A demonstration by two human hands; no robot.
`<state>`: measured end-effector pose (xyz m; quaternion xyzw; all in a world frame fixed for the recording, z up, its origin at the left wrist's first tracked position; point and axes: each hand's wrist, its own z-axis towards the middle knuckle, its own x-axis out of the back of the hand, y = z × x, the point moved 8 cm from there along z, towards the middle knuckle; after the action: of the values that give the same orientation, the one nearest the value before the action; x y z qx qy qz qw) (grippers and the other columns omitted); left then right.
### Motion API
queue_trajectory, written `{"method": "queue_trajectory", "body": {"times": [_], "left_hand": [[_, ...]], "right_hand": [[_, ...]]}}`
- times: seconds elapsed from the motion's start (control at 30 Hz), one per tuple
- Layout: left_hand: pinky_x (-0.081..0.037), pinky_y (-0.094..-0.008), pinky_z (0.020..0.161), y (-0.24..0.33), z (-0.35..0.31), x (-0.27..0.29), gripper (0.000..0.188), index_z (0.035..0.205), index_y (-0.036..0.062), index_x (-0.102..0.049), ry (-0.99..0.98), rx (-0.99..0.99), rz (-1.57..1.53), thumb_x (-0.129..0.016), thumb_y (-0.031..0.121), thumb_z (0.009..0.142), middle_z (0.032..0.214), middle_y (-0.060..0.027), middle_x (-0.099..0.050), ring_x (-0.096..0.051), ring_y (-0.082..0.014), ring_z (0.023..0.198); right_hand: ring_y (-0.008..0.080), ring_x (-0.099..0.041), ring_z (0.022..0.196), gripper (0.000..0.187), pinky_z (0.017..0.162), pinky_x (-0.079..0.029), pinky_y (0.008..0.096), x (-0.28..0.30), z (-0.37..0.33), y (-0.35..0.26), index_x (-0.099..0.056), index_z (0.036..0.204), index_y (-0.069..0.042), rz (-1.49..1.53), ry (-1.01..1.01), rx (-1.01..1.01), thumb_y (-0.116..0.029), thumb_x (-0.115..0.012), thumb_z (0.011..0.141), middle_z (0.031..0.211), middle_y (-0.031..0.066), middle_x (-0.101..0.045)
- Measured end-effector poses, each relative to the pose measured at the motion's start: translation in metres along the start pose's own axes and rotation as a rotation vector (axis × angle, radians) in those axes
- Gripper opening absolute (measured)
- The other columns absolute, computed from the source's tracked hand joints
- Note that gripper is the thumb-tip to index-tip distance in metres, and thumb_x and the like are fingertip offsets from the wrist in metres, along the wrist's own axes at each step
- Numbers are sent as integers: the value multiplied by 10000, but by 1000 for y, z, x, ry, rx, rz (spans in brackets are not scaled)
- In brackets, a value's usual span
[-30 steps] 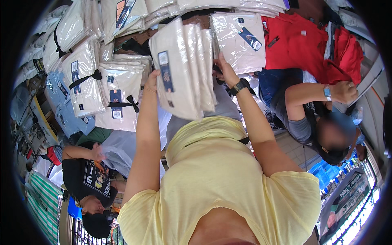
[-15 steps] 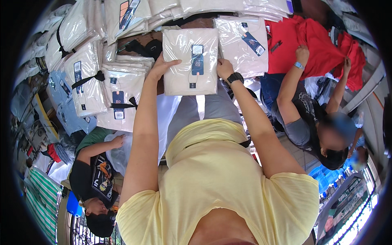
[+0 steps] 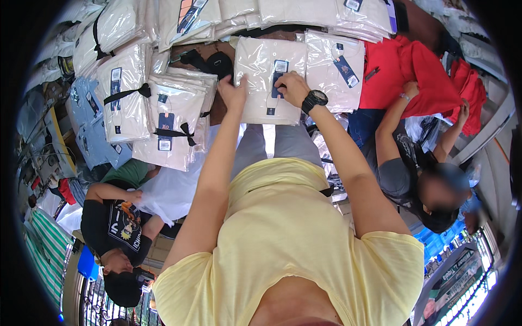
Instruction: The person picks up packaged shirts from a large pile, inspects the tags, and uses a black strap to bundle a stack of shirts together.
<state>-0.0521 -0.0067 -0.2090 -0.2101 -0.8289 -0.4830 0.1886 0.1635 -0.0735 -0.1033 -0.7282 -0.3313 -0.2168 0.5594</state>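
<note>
One folded cream garment [image 3: 255,62] lies squared in a glossy clear bag on the brown tabletop [image 3: 224,44], at its near edge, in front of the person. One long navy tag [image 3: 278,89] with a white barcode patch hangs down its face, and one small dark label [image 3: 270,111] sits below; the plastic is creased and bright with glare.

Just to the right is one more bagged garment [image 3: 334,70], its navy tag slanting. Toward the tabletop's left edge, three cream bundles [image 3: 128,122] are tied with black bands. Further right is a heap of red cloth [image 3: 413,68], one dark pen-like object [image 3: 372,74] on it; one co-worker [image 3: 399,146] has two hands at this cloth.

Both of the person's arms reach forward, elbows slightly bent. The left hand [image 3: 234,93] is at the bag's left side, thumb and fingers spread apart. The right hand [image 3: 294,89], below which a black watch [image 3: 314,101] circles the wrist, bends its fingers over the tag; whether they pinch it cannot be told.
</note>
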Motion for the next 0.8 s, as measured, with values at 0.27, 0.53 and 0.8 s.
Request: {"method": "queue_trajectory", "body": {"times": [0.27, 0.53, 0.8], "left_hand": [[-475, -350, 783, -40, 22, 6, 354, 897, -63, -595, 205, 499, -286, -669, 281, 851, 965, -179, -650, -617, -258, 861], [-462, -233, 681, -7, 3, 4, 149, 1008, -3, -509, 94, 96, -954, -582, 89, 917, 910, -86, -632, -564, -104, 741], [-457, -237, 690, 26, -13, 34, 94, 982, 4, -588, 237, -341, -597, -582, 45, 897, 790, -48, -572, -547, -126, 708]], "right_hand": [[320, -549, 915, 95, 823, -458, 394, 7, 9, -28, -640, 826, -27, -67, 70, 177, -13, -601, 740, 849, 129, -607], [342, -591, 855, 189, 792, -484, 398, 0, 20, -27, -648, 900, 9, 140, 25, 152, 34, -574, 727, 834, 160, -589], [272, -652, 811, 259, 750, -522, 336, -22, 48, -17, -691, 943, -18, 300, -20, 46, 40, -674, 691, 869, 144, -644]]}}
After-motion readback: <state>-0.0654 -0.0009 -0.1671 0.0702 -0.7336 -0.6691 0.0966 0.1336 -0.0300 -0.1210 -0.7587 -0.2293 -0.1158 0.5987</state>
